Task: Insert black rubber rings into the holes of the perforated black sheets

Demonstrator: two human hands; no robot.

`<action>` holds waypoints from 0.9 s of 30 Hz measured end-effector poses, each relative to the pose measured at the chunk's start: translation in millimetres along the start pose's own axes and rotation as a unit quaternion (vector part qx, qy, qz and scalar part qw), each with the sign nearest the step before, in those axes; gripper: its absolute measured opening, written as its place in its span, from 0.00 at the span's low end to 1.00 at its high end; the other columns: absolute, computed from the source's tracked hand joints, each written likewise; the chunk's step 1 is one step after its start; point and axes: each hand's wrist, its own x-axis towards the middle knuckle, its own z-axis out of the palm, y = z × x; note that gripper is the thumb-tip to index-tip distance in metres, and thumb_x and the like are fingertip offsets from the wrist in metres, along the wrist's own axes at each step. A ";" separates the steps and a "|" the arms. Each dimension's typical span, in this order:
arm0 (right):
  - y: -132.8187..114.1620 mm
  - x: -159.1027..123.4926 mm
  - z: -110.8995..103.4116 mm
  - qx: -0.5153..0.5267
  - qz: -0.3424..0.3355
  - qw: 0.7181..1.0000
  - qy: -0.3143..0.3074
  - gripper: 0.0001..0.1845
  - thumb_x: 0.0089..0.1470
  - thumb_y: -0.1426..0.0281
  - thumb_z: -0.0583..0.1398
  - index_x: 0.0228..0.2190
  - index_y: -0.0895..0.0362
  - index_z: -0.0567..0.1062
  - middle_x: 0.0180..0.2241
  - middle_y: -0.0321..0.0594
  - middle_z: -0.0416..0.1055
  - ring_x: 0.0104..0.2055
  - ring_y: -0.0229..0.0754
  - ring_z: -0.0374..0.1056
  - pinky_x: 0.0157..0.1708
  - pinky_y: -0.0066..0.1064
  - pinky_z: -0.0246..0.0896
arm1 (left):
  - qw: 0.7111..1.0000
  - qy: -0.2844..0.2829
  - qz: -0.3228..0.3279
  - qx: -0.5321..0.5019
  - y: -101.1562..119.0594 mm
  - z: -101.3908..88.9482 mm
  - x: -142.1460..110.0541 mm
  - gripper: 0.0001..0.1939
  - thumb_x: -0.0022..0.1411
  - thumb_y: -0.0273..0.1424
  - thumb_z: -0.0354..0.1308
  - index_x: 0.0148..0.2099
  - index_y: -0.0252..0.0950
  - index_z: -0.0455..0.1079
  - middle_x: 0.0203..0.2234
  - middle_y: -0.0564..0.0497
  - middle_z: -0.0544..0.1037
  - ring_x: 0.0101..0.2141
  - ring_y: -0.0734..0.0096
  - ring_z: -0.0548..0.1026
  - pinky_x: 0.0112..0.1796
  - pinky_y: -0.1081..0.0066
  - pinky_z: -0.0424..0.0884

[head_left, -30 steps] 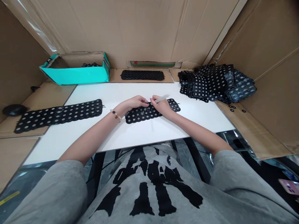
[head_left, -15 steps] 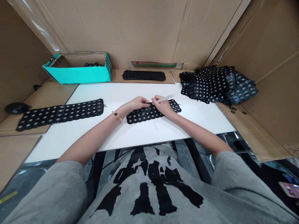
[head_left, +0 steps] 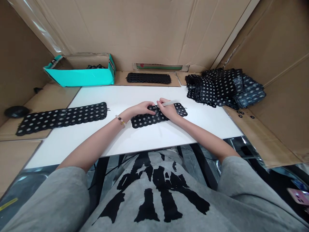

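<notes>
A black strip of joined rings (head_left: 147, 120), with the pale surface showing through as dots, lies slightly slanted on the white board. My left hand (head_left: 140, 109) holds its far edge, thumb on top and forefinger at the edge; the other fingers are partly hidden. My right hand (head_left: 167, 110) is closed around a white pen-like tool (head_left: 170, 102), whose back end points up and right. The tool's tip is hidden by my fingers. A longer strip of the same kind (head_left: 65, 117) lies left of my left hand.
A turquoise-fronted box (head_left: 82, 77) with black rings stands at back left. Another black strip (head_left: 148, 78) lies at the back. A heap of dotted strips (head_left: 217, 85) sits at back right, near loose rings (head_left: 240, 113). Cardboard walls (head_left: 145, 29) enclose the white board (head_left: 135, 141).
My left thumb and forefinger have moved apart, with the thumb lower on the strip. My right hand stays almost in place with the tool. The camera view shifted slightly.
</notes>
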 end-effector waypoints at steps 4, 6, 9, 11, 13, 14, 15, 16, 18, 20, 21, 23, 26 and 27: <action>2.1 2.5 -5.6 0.056 0.015 0.998 -0.026 0.20 0.60 0.66 0.55 0.19 0.52 0.55 0.20 0.32 0.55 0.27 0.39 0.54 0.31 0.34 0.49 | 1.000 0.021 -0.003 0.013 -4.6 6.9 1.6 0.20 0.44 0.42 0.69 0.38 0.37 0.73 0.39 0.48 0.80 0.43 0.55 0.75 0.48 0.63 0.68; 2.3 2.7 -8.3 0.073 0.026 0.996 -0.043 0.19 0.57 0.67 0.56 0.17 0.52 0.56 0.19 0.32 0.54 0.26 0.38 0.54 0.30 0.33 0.49 | 0.999 0.033 -0.006 -0.007 -8.3 8.5 3.2 0.22 0.43 0.40 0.70 0.41 0.38 0.73 0.42 0.48 0.81 0.46 0.55 0.75 0.51 0.63 0.67; 1.3 2.0 -10.5 0.085 0.032 0.995 -0.050 0.17 0.55 0.67 0.56 0.17 0.53 0.59 0.18 0.32 0.55 0.26 0.38 0.54 0.30 0.33 0.49 | 0.998 0.055 -0.008 -0.041 -13.8 9.5 6.1 0.28 0.41 0.36 0.72 0.47 0.38 0.73 0.49 0.47 0.80 0.51 0.54 0.75 0.56 0.62 0.65; 0.3 1.5 -10.9 0.085 0.035 0.994 -0.053 0.16 0.54 0.67 0.56 0.17 0.53 0.61 0.18 0.32 0.56 0.26 0.38 0.54 0.29 0.33 0.49 | 0.997 0.058 -0.008 -0.054 -16.1 10.1 7.2 0.31 0.41 0.35 0.72 0.49 0.38 0.73 0.51 0.46 0.79 0.53 0.53 0.75 0.57 0.62 0.65; -0.4 1.1 -11.0 0.085 0.039 0.994 -0.057 0.15 0.53 0.66 0.56 0.17 0.53 0.62 0.18 0.32 0.57 0.26 0.38 0.54 0.29 0.32 0.49 | 0.996 0.057 -0.007 -0.063 -16.6 10.7 7.2 0.31 0.40 0.34 0.73 0.50 0.38 0.73 0.51 0.46 0.80 0.54 0.53 0.75 0.57 0.61 0.66; -0.7 0.9 -11.2 0.085 0.040 0.994 -0.060 0.15 0.53 0.66 0.56 0.17 0.53 0.62 0.18 0.32 0.57 0.26 0.38 0.55 0.29 0.32 0.49 | 0.996 0.057 -0.007 -0.069 -16.2 11.0 6.8 0.31 0.40 0.33 0.73 0.49 0.38 0.73 0.50 0.47 0.80 0.53 0.54 0.75 0.57 0.61 0.66; -0.8 0.9 -11.3 0.085 0.040 0.994 -0.061 0.15 0.53 0.66 0.56 0.17 0.53 0.62 0.18 0.32 0.57 0.26 0.38 0.55 0.29 0.32 0.49 | 0.996 0.056 -0.006 -0.075 -15.4 11.3 6.2 0.31 0.40 0.33 0.73 0.50 0.38 0.73 0.49 0.47 0.81 0.53 0.54 0.76 0.56 0.61 0.67; -1.0 0.9 -11.6 0.085 0.040 0.994 -0.063 0.16 0.53 0.65 0.56 0.17 0.53 0.62 0.18 0.32 0.57 0.26 0.38 0.55 0.29 0.32 0.49 | 0.995 0.055 -0.007 -0.080 -14.4 11.6 5.6 0.31 0.41 0.33 0.74 0.50 0.38 0.73 0.48 0.47 0.81 0.52 0.54 0.76 0.56 0.61 0.67; -1.2 0.9 -12.1 0.082 0.040 0.994 -0.067 0.17 0.54 0.64 0.56 0.17 0.53 0.62 0.18 0.32 0.58 0.26 0.38 0.55 0.29 0.32 0.49 | 0.995 0.055 -0.008 -0.087 -12.4 12.3 4.8 0.31 0.42 0.34 0.74 0.51 0.37 0.74 0.47 0.46 0.81 0.51 0.54 0.77 0.56 0.60 0.67; -1.3 1.1 -12.5 0.081 0.038 0.994 -0.069 0.17 0.54 0.63 0.56 0.17 0.53 0.63 0.18 0.33 0.58 0.26 0.38 0.55 0.29 0.32 0.49 | 0.994 0.062 -0.012 -0.088 -11.0 13.3 5.0 0.31 0.42 0.34 0.74 0.50 0.36 0.74 0.47 0.45 0.81 0.51 0.54 0.77 0.56 0.60 0.67; -1.2 1.3 -12.5 0.081 0.036 0.994 -0.070 0.18 0.54 0.63 0.56 0.16 0.53 0.63 0.18 0.33 0.58 0.26 0.38 0.55 0.29 0.32 0.50 | 0.994 0.068 -0.015 -0.088 -10.6 14.0 5.3 0.31 0.42 0.34 0.74 0.50 0.36 0.74 0.48 0.45 0.81 0.52 0.54 0.77 0.57 0.60 0.67; -0.6 1.6 -12.2 0.082 0.034 0.994 -0.069 0.17 0.54 0.64 0.56 0.17 0.53 0.63 0.18 0.33 0.60 0.26 0.38 0.56 0.29 0.32 0.50 | 0.993 0.077 -0.022 -0.091 -10.2 15.5 6.2 0.30 0.41 0.32 0.74 0.49 0.36 0.74 0.49 0.45 0.81 0.52 0.54 0.76 0.58 0.59 0.66; 1.3 1.5 -10.8 0.079 0.033 0.994 -0.065 0.15 0.53 0.66 0.56 0.17 0.53 0.63 0.19 0.33 0.61 0.27 0.39 0.57 0.30 0.33 0.52 | 0.990 0.082 -0.030 -0.109 -10.1 17.6 6.9 0.30 0.41 0.32 0.74 0.50 0.37 0.75 0.48 0.46 0.82 0.51 0.55 0.77 0.58 0.59 0.66; 2.0 1.3 -9.9 0.076 0.031 0.995 -0.064 0.15 0.53 0.66 0.56 0.18 0.53 0.63 0.19 0.33 0.62 0.27 0.39 0.58 0.31 0.33 0.52 | 0.989 0.086 -0.033 -0.117 -10.1 18.0 7.0 0.31 0.40 0.32 0.74 0.49 0.37 0.75 0.47 0.46 0.82 0.51 0.55 0.77 0.57 0.59 0.67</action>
